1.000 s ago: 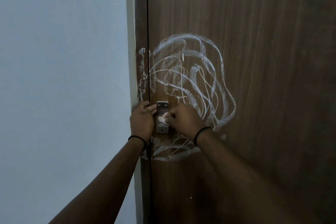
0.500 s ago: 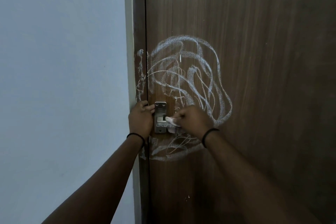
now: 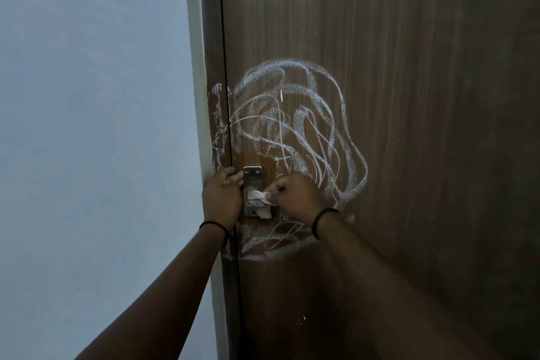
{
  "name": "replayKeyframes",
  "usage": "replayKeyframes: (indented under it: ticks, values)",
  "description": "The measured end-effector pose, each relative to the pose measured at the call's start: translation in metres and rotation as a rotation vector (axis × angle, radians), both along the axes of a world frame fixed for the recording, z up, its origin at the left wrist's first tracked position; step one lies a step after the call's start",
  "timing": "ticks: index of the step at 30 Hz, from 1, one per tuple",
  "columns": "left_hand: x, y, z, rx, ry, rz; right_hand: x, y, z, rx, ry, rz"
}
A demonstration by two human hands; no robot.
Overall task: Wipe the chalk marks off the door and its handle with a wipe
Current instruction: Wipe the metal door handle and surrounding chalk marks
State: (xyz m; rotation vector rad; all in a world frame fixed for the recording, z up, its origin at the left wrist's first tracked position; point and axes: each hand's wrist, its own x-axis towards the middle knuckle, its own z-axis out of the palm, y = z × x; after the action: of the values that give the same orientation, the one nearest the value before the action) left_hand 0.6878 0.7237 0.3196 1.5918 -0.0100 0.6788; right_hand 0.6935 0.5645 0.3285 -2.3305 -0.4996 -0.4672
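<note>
Since half a second back, the right hand had dragged the small crumpled white wipe left, back across the silver metal handle plate. It pinched the wipe against the plate. The left hand gripped the door's edge just beside it, fingers curled. Past them, white chalk scribbles looped over the dark brown wooden door.
</note>
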Motion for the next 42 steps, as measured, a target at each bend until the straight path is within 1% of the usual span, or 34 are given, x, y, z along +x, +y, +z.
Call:
replayKeyframes:
  ticks: [3, 5, 7, 10, 12, 15, 16, 19, 21, 22, 25, 27, 29, 31, 34, 36, 39, 42]
  values:
    - [0.001, 0.0, -0.001, -0.014, -0.013, 0.0, 0.006, -0.023, 0.001, 0.078, 0.062, -0.033]
    - [0.002, -0.001, -0.003, -0.015, -0.011, -0.007, 0.01, -0.022, 0.008, -0.02, 0.073, -0.046]
    - [0.002, -0.002, -0.004, 0.04, -0.021, 0.017, 0.011, -0.007, 0.016, -0.111, 0.093, -0.028]
    - [0.003, -0.002, -0.006, 0.12, -0.045, 0.055, 0.011, 0.017, 0.02, -0.136, 0.141, 0.013]
    - [0.003, 0.0, -0.006, 0.126, -0.036, 0.053, 0.01, 0.017, 0.019, -0.083, 0.174, 0.063]
    - [0.002, 0.002, -0.004, 0.085, -0.015, 0.006, 0.011, -0.009, 0.013, -0.054, 0.196, 0.127]
    - [0.002, 0.003, -0.004, 0.078, -0.011, 0.002, 0.014, -0.021, 0.008, -0.011, 0.197, 0.128]
    - [0.003, 0.004, -0.005, 0.046, -0.006, -0.004, 0.021, -0.051, -0.003, 0.243, 0.25, 0.096]
    - [0.004, 0.003, -0.007, 0.048, -0.014, -0.002, 0.022, -0.058, -0.006, 0.333, 0.286, 0.091]
    - [0.005, 0.001, -0.008, 0.06, -0.022, 0.005, 0.021, -0.057, -0.005, 0.341, 0.285, 0.09]
    - [0.007, 0.0, -0.01, 0.089, -0.038, 0.024, 0.015, -0.036, 0.004, 0.238, 0.265, 0.156]
    - [0.009, 0.001, -0.01, 0.104, -0.036, 0.024, 0.014, -0.013, 0.011, 0.087, 0.222, 0.204]
    - [0.007, 0.003, -0.009, 0.097, -0.022, 0.006, 0.015, 0.007, 0.016, -0.088, 0.16, 0.158]
    - [0.005, 0.005, -0.007, 0.1, -0.008, 0.002, 0.017, 0.014, 0.017, -0.156, 0.111, 0.134]
    - [0.002, 0.007, -0.004, 0.089, 0.007, -0.008, 0.022, 0.002, 0.01, -0.109, 0.149, 0.109]
    - [0.003, 0.006, -0.003, 0.078, 0.014, -0.019, 0.025, -0.012, 0.005, -0.042, 0.163, 0.081]
    - [0.004, 0.004, -0.005, 0.073, -0.002, -0.018, 0.028, -0.025, 0.005, 0.142, 0.171, 0.056]
    - [0.006, 0.002, -0.007, 0.103, -0.016, -0.005, 0.032, -0.019, 0.011, 0.306, 0.199, 0.02]
